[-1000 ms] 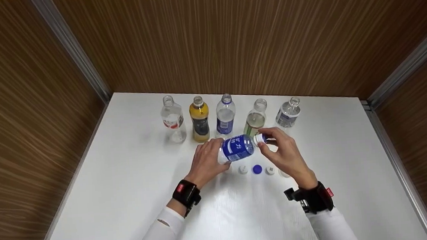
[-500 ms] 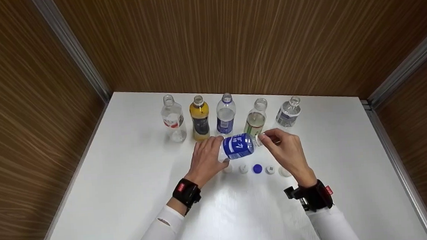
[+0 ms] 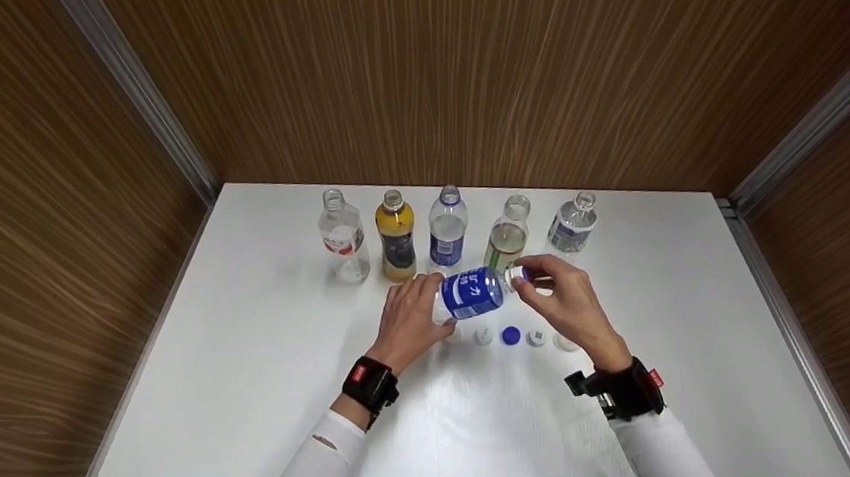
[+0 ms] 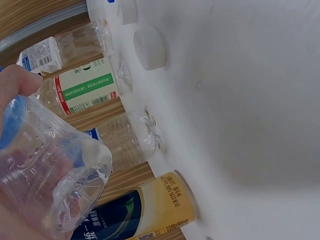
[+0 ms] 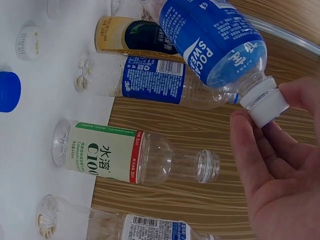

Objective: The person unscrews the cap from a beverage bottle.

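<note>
My left hand (image 3: 409, 316) grips the body of a clear plastic bottle (image 3: 472, 293) with a blue label, near its base. The bottle is held tilted almost flat above the table, its neck toward my right hand (image 3: 568, 302). On the neck sits a white cap (image 5: 269, 107), which my right thumb and fingers pinch from its two sides. Seen from the left wrist, the bottle's transparent base is in the foreground and part of my left hand (image 4: 14, 85) wraps the label end.
Behind my hands stand several uncapped bottles, among them a yellow bottle (image 3: 397, 233), a green-labelled bottle (image 5: 110, 152) and a small clear bottle (image 3: 574, 224). Loose caps lie in a row on the white table (image 3: 438, 432), including a blue cap (image 3: 511, 335). Wood-patterned panels (image 3: 413, 75) enclose the table.
My right thumb and fingers have shifted around the cap, over it half a second ago and back at its sides now. The bottle and my left hand have barely moved.
</note>
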A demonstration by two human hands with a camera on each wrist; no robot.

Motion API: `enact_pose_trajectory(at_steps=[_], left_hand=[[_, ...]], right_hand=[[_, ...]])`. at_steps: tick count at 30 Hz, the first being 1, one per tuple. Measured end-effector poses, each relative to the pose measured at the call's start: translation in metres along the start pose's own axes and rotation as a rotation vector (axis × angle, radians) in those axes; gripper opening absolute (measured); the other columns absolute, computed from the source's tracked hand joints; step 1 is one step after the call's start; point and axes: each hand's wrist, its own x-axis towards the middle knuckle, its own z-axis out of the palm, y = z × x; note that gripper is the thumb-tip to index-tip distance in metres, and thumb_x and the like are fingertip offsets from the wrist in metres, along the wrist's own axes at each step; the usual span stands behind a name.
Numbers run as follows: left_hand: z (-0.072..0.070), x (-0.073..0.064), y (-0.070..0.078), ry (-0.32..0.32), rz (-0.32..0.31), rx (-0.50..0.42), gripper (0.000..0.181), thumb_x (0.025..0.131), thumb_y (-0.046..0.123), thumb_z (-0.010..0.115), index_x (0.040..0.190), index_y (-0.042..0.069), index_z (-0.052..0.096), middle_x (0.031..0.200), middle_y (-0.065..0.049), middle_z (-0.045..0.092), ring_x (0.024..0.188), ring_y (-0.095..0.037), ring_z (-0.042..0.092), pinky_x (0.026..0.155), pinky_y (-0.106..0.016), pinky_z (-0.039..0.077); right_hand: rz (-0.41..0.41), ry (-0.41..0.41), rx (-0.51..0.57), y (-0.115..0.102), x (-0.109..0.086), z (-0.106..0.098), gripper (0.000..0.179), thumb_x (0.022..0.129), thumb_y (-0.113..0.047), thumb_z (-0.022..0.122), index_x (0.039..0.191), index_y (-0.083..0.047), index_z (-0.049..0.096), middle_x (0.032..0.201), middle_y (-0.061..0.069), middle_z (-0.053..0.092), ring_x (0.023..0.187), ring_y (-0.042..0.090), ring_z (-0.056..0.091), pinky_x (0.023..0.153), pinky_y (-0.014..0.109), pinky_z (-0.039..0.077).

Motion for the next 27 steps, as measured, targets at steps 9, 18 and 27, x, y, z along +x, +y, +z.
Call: enact_pose_trajectory(at_steps=[9, 18, 27], left_hand=[[0.0013, -0.0004, -0.0017, -0.044, -0.018, -0.045, 0.078, 0.073, 0.033, 0.092, 0.138, 0.009, 0.055, 0.123, -0.007, 0.066, 0.11, -0.025, 0.062, 0.098, -0.045, 0.047], [-0.0002, 0.0008, -0.004, -0.147, -0.072, -0.139, 0.078, 0.076, 0.03, 0.091, 0.14, 0.006, 0.053, 0.132, -0.01, 0.064, 0.119, -0.029, 0.061, 0.106, -0.05, 0.043], [0.0025, 0.0014, -0.0075, -0.083, -0.045, -0.056, 0.077, 0.074, 0.03, 0.093, 0.137, 0.008, 0.055, 0.125, -0.009, 0.066, 0.115, -0.027, 0.062, 0.1, -0.047, 0.046]], right_hand=[[-0.045, -0.014, 0.069, 0.0019, -0.0008, 0.0006, 0.029, 0.09, 0.003, 0.074, 0.119, 0.002, 0.07, 0.112, 0.011, 0.071, 0.103, 0.025, 0.07, 0.088, 0.036, 0.059], [-0.098, -0.062, 0.09, 0.0038, -0.0016, 0.0008, 0.032, 0.09, 0.006, 0.073, 0.122, 0.001, 0.069, 0.115, 0.009, 0.069, 0.108, 0.025, 0.069, 0.091, 0.036, 0.058], [-0.001, -0.017, 0.028, 0.0045, -0.0005, 0.0039, 0.036, 0.097, -0.013, 0.071, 0.128, 0.004, 0.065, 0.12, 0.017, 0.069, 0.107, 0.031, 0.069, 0.089, 0.046, 0.059]])
